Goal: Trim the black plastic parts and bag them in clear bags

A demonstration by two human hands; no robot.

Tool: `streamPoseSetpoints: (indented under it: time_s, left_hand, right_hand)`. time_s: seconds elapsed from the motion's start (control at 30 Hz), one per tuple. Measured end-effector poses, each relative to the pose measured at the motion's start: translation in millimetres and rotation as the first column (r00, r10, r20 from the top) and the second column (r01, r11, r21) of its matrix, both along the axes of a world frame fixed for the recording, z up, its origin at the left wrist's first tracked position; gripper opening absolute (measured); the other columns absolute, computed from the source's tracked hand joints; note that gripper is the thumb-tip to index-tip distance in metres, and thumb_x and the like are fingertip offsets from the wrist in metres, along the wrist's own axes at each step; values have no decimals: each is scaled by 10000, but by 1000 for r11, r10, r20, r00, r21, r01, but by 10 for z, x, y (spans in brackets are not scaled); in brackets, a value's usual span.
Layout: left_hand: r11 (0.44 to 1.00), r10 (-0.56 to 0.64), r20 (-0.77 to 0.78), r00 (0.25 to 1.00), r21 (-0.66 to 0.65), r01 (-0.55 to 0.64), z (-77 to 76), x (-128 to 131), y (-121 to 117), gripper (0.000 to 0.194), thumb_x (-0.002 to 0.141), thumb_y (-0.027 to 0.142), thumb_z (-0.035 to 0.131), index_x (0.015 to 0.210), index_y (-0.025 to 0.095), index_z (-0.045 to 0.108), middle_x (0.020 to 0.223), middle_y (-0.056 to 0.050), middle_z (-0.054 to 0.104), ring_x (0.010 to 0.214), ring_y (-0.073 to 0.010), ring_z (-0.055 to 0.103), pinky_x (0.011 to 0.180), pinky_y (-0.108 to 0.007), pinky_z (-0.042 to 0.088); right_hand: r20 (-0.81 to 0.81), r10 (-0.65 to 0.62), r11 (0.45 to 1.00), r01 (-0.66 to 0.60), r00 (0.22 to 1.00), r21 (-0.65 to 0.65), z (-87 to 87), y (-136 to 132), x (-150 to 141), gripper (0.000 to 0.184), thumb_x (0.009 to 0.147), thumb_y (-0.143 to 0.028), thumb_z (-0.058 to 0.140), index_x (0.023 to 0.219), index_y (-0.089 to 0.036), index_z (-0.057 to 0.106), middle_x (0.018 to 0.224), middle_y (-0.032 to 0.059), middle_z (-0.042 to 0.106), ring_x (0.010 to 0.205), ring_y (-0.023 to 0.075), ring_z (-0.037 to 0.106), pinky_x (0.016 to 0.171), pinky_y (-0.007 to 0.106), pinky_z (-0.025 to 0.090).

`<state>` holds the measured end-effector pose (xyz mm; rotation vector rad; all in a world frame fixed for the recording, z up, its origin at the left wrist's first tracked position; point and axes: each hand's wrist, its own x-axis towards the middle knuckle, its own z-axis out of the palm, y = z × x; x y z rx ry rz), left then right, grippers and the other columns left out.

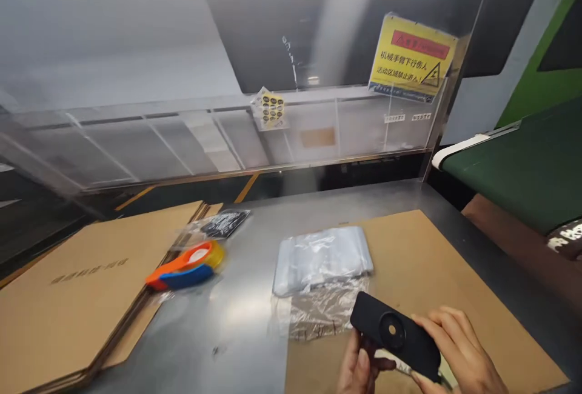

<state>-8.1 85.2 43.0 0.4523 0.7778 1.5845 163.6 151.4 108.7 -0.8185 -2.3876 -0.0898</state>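
Both hands hold a flat black block with rounded corners (pixel 370 319), tilted, at the lower right. Its upper face carries a round ring with a small copper-coloured centre. My left hand (pixel 357 367) grips the left end from below, thumb toward the camera. Fingers of my right hand (pixel 464 348) press on the right end. Under the block, a pale strip with dark lettering (pixel 402 367) shows between the hands; most of it is hidden. Just beyond lies a grey-white flat item in clear plastic (pixel 322 257), whose loose wrap spreads toward me on a cardboard sheet (pixel 454 297).
Stacked flat cardboard (pixel 68 297) covers the left side of the metal table (pixel 227 333). An orange-and-blue tape dispenser (pixel 186 267) and a bagged black item (pixel 226 223) lie beside it. A transparent panel with a yellow warning sign (pixel 411 60) stands behind; a green conveyor belt (pixel 513 170) is right.
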Motion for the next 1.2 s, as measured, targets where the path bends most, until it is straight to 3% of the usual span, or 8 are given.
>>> streamPoseSetpoints:
  time_s: [0.1,0.23,0.43,0.6,0.83,0.93,1.07,1.2]
  left_hand:
    - [999,34,247,968,-8,-33,-134,-31,-193,394,731,448,618,1070,249,636,1053,-100,655,1024,-275,553,837,-376,418]
    - [993,39,387,921,-119,8,-221,-164,-491,416,746,474,588,1079,228,631,1130,-97,622,1039,-248,535,903,-358,378]
    - [966,-8,574,819,-206,154,-117,-296,-675,535,843,521,395,980,74,656,872,-124,673,801,-195,604,804,-316,433]
    - [942,65,602,796,-300,149,36,-308,-691,504,882,462,347,903,72,665,774,-103,673,720,-183,616,721,-316,462]
    - [944,31,566,824,-288,162,20,-215,-686,500,882,446,354,855,60,670,740,-94,656,676,-177,600,694,-300,465]
    - [955,1,501,865,-258,148,4,-178,-702,481,875,439,371,864,57,663,800,-96,645,687,-167,585,689,-280,460]
    - [969,-82,429,900,-177,173,-11,-143,-745,497,863,470,378,877,57,655,812,-97,620,679,-157,565,636,-263,453]
    - [958,-153,437,887,-154,241,-45,-122,-777,550,833,519,409,881,28,652,783,-105,605,670,-144,558,658,-251,450]
  right_hand:
    - [-37,53,999,-53,998,9,-172,-323,-241,459,715,-359,645,1066,-93,515,873,100,546,829,233,510,694,293,467]
    - [-69,58,998,-60,996,-27,-279,-653,-509,494,746,-465,619,1040,-81,518,849,108,549,806,237,508,697,307,458]
    - [-132,93,989,-107,987,-104,-424,-971,-730,544,813,-556,497,1045,-64,506,828,117,541,788,239,509,688,327,459]
    - [-134,134,931,-171,982,-321,-504,-1075,-703,444,859,-407,512,1134,-62,454,935,135,550,867,235,510,742,324,475]
    - [-277,112,867,-230,954,-441,-569,-1113,-518,293,903,-321,440,1126,-134,472,934,98,560,914,223,506,766,325,474]
    - [-276,-43,880,-94,960,-465,-692,-1022,-406,245,906,-296,428,1111,-177,488,975,86,561,962,230,497,799,348,455]
    - [-133,-337,869,254,932,-424,-959,-660,-161,305,906,-350,389,1125,-171,502,1016,103,551,1002,259,480,850,407,416]
    - [182,-556,768,585,811,-261,-1231,-267,131,429,891,-399,355,1174,-119,514,1022,147,517,936,289,479,825,420,414]
